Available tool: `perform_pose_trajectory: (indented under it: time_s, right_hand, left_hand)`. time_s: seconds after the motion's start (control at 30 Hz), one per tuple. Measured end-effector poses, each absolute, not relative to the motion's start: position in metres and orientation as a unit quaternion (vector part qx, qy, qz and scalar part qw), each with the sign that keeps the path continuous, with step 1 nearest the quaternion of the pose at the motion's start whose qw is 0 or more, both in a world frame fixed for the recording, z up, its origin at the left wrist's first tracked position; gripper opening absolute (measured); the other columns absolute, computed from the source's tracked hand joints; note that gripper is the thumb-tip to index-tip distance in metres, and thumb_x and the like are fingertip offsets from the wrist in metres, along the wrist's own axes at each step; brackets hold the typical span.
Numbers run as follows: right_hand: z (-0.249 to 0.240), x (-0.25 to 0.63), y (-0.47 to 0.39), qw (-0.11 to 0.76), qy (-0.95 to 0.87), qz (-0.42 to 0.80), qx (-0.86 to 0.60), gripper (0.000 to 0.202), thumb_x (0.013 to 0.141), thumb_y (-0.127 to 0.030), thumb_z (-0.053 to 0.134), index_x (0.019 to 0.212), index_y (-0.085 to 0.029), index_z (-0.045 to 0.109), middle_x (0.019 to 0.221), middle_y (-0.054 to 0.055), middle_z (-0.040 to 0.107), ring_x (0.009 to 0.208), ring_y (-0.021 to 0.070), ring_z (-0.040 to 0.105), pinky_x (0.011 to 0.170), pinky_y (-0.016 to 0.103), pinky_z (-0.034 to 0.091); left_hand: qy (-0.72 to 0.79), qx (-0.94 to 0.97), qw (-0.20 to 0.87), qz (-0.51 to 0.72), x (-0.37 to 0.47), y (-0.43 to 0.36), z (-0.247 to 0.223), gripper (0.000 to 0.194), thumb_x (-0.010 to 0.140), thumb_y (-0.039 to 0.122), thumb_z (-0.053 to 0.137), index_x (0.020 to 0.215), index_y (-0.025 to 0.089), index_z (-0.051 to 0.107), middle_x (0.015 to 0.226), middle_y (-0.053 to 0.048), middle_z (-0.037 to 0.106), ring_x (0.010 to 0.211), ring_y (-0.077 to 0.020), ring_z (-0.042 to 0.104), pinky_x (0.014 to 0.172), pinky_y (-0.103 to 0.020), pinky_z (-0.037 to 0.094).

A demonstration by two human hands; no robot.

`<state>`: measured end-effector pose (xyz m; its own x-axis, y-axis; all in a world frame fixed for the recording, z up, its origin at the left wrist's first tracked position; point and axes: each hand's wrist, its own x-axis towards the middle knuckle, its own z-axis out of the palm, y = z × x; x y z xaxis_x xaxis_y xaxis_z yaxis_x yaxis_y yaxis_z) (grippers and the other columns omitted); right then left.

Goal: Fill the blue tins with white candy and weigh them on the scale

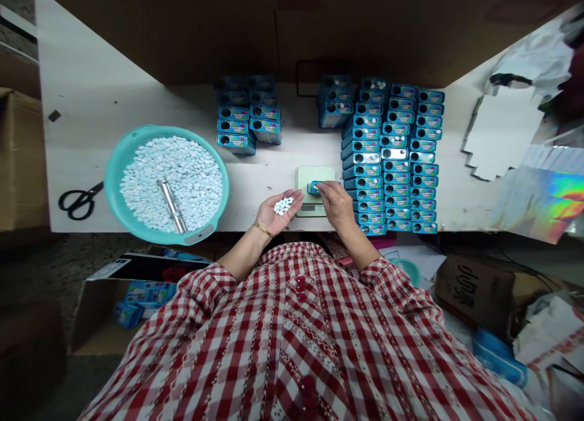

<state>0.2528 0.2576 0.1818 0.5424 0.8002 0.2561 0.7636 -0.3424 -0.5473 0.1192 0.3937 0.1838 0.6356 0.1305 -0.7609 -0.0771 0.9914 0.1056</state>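
Note:
My left hand lies palm up, fingers extended, with a small pile of white pieces resting on it. To its right, my right hand pinches at the top of a blue box on a pale green scale; a small white piece shows at its fingertips. A teal basin at the left is full of similar pieces, with a metal cylinder lying on them.
Rows of blue boxes stand right of the scale, some with white pieces on top. More blue boxes stand behind. Black scissors lie left of the basin. A large cardboard box spans the back.

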Motion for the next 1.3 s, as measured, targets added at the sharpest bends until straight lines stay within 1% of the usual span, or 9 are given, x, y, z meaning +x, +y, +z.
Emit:
perform_pose_trajectory:
  time_s: [0.07,0.13,0.23,0.33,0.43,0.53,0.73,1.07,1.3]
  right_hand:
    - [0.186,0.241,0.255,0.326,-0.472,0.017,-0.819,0.027,0.091,-0.016,0.041,0.104,-0.016,0.064,0.099,0.012,0.064,0.095,0.0184,0.058,0.087,0.034,0.048]
    - [0.193,0.219,0.257,0.308,-0.516,0.052,-0.797,0.029,0.091,-0.015,0.039,0.107,-0.016,0.063,0.103,0.012,0.063,0.099,0.0190,0.057,0.089,0.035,0.048]
    - [0.202,0.182,0.267,0.215,-0.629,0.172,-0.727,0.029,0.090,-0.014,0.041,0.112,-0.015,0.060,0.109,0.013,0.061,0.101,0.0203,0.054,0.086,0.036,0.049]
    - [0.205,0.158,0.278,0.125,-0.659,0.246,-0.700,0.028,0.088,-0.012,0.044,0.113,-0.011,0.056,0.113,0.015,0.057,0.104,0.0226,0.051,0.084,0.039,0.049]
    - [0.201,0.151,0.280,0.091,-0.662,0.270,-0.693,0.024,0.088,-0.010,0.044,0.108,-0.008,0.057,0.109,0.016,0.056,0.105,0.0223,0.050,0.083,0.036,0.049]
    - [0.197,0.149,0.279,0.069,-0.669,0.276,-0.687,0.021,0.088,-0.010,0.044,0.103,-0.010,0.058,0.105,0.013,0.057,0.102,0.0215,0.051,0.078,0.034,0.050]
    - [0.194,0.145,0.282,0.081,-0.697,0.233,-0.673,0.022,0.088,-0.009,0.042,0.103,-0.007,0.058,0.104,0.015,0.057,0.103,0.0230,0.050,0.080,0.035,0.049]
    - [0.183,0.151,0.275,0.120,-0.687,0.213,-0.684,0.021,0.088,-0.009,0.044,0.104,-0.009,0.058,0.098,0.013,0.062,0.098,0.0199,0.057,0.079,0.032,0.051]
    - [0.177,0.153,0.267,0.149,-0.683,0.207,-0.684,0.020,0.091,-0.012,0.041,0.101,-0.013,0.058,0.093,0.011,0.062,0.092,0.0178,0.059,0.078,0.032,0.051]
  left_hand:
    - [0.434,0.031,0.898,0.059,0.111,0.393,0.181,0.024,0.083,0.014,0.043,0.082,0.008,0.066,0.096,-0.014,0.070,0.105,-0.0229,0.063,0.087,-0.033,0.053]
    - [0.448,0.030,0.892,0.055,0.102,0.391,0.178,0.023,0.082,0.013,0.043,0.082,0.008,0.066,0.096,-0.014,0.070,0.105,-0.0226,0.063,0.090,-0.033,0.051]
    - [0.458,0.023,0.888,0.029,0.088,0.384,0.173,0.023,0.081,0.013,0.044,0.085,0.008,0.066,0.098,-0.015,0.070,0.106,-0.0221,0.062,0.096,-0.035,0.048]
    - [0.457,0.007,0.889,-0.008,0.072,0.376,0.167,0.024,0.082,0.016,0.045,0.091,0.008,0.066,0.104,-0.014,0.069,0.108,-0.0217,0.061,0.099,-0.036,0.046]
    - [0.463,0.001,0.886,-0.023,0.059,0.371,0.162,0.028,0.082,0.017,0.045,0.098,0.007,0.065,0.105,-0.014,0.068,0.108,-0.0206,0.061,0.098,-0.032,0.046]
    - [0.469,0.007,0.883,-0.021,0.052,0.370,0.160,0.029,0.082,0.016,0.045,0.100,0.005,0.064,0.103,-0.014,0.069,0.108,-0.0200,0.061,0.098,-0.029,0.046]
    - [0.448,0.013,0.894,-0.025,0.054,0.373,0.165,0.026,0.081,0.016,0.047,0.098,0.008,0.065,0.111,-0.012,0.066,0.111,-0.0201,0.059,0.101,-0.032,0.043]
    - [0.464,0.023,0.885,-0.021,0.062,0.373,0.170,0.023,0.081,0.014,0.045,0.085,0.008,0.066,0.101,-0.014,0.069,0.104,-0.0207,0.063,0.096,-0.032,0.047]
    - [0.458,0.024,0.888,-0.034,0.062,0.371,0.166,0.022,0.079,0.014,0.047,0.085,0.008,0.067,0.097,-0.012,0.070,0.095,-0.0185,0.065,0.087,-0.027,0.050]
